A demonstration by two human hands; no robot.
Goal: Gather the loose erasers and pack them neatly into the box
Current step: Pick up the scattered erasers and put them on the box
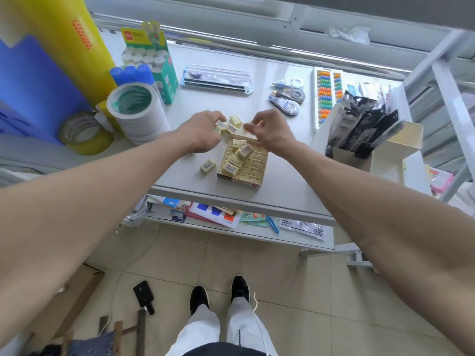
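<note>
Erasers (207,166) and box (241,181) on white table (288,155) above beige tiled floor (308,291)

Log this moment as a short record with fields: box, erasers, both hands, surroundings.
box: open, on the table near its front edge
packed erasers: neat rows in the box, a few lying crooked on top
loose erasers: cluster behind the box
single eraser: alone, left of the box
left hand: fingers curled on the loose erasers
right hand: over the box's far end, fingers curled; whether it holds anything cannot be told
surroundings: tape rolls at left, abacus at right
</note>
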